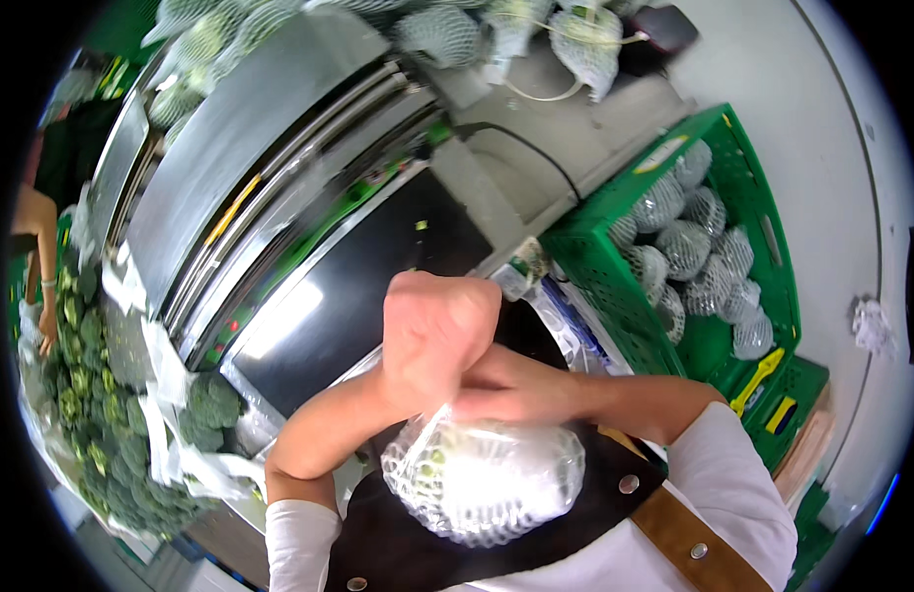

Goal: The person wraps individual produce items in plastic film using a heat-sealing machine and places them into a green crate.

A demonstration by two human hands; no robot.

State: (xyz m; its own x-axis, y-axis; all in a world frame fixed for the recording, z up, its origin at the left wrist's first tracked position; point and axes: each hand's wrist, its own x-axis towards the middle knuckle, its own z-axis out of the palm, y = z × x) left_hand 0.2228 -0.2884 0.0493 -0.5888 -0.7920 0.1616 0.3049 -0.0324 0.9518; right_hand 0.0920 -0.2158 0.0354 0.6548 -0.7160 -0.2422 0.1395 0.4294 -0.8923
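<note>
My left hand [432, 335] is clenched in a fist over the gathered top of a clear plastic bag [492, 483]. The bag holds a head of broccoli wrapped in white foam netting and hangs against my dark apron. My right hand [501, 393] crosses under the left and pinches the same bag neck from the right. Both hands are close to my chest, above the near edge of a black glossy work surface [378, 266].
A green crate [600, 266] at my right holds several netted, bagged broccoli heads [689, 247]. Loose broccoli [112, 434] is piled at the left by white bags. A steel machine [250, 148] lies ahead, with more netted produce [447, 30] behind. Another person's arm [38, 257] is at far left.
</note>
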